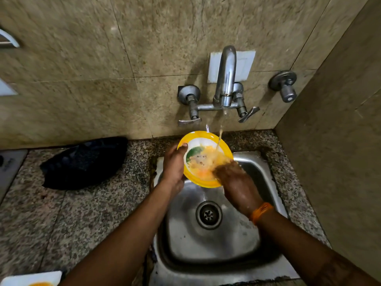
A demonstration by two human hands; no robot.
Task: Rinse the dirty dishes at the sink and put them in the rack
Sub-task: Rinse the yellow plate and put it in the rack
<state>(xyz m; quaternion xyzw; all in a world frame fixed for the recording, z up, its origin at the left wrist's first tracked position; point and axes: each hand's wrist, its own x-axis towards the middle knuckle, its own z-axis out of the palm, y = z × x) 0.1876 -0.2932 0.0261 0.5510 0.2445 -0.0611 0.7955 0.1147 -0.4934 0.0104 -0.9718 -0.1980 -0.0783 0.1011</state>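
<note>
Item, nearest: corner of a white plate (31, 279) with an orange smear, on the granite counter (82, 213) at lower left; judged next in line for rinsing.

Item: steel sink (226, 265), drain (208, 215) open and unblocked. Let the scraps wash toward it.

Item: right hand (237, 184), orange thread at the wrist, fingers flat and blurred on the plate's face, rubbing; it grips nothing.

Item: left hand (175, 164), closed on the left rim, thumb over the edge, holding the yellow-rimmed plate (206, 157) above the back of the basin, tilted toward the person.

Item: plate face, coated with orange residue. Advice: keep the tilt so water sheets off into the basin; turn the rim under the stream; sweep from centre outward; a wet rim may slip, so hold firmly.

Item: water stream (220, 137) striking the plate's upper part.

Item: tap (226, 79) on the tiled wall, running.

Item: dark cloth (84, 164) on the counter at left.

Item: rack, not in view.
</note>
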